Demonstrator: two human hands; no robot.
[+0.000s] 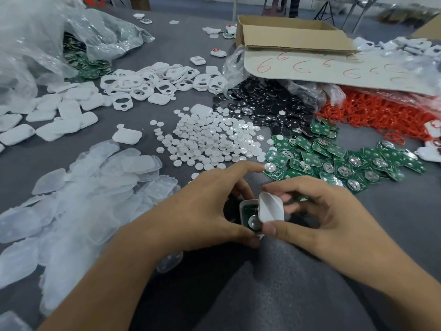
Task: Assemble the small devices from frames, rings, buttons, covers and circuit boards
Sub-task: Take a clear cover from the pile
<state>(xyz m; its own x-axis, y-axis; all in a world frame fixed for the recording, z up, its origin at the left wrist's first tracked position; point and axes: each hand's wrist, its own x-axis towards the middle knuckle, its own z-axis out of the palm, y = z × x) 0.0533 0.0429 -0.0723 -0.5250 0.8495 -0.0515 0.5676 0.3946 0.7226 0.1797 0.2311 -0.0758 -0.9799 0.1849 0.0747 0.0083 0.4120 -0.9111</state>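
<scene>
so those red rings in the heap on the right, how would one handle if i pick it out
The red rings look like thin loops, so probably floppy and light. They lie tangled in a heap, so one may drag neighbours up with it. Lying flat, they seem unlikely to roll.

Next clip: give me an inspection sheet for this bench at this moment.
Surface: grey table, mostly strewn with parts.
Job's things: piles of white frames, white buttons, circuit boards, red rings, black discs, clear covers; one open device with a board inside.
Clutter: plastic bags, cardboard box.
Hands: left hand grips the open device; right hand pinches a white cover tilted over it.
Cables: nothing seen.
Surroundings: stand legs beyond the table.
</scene>
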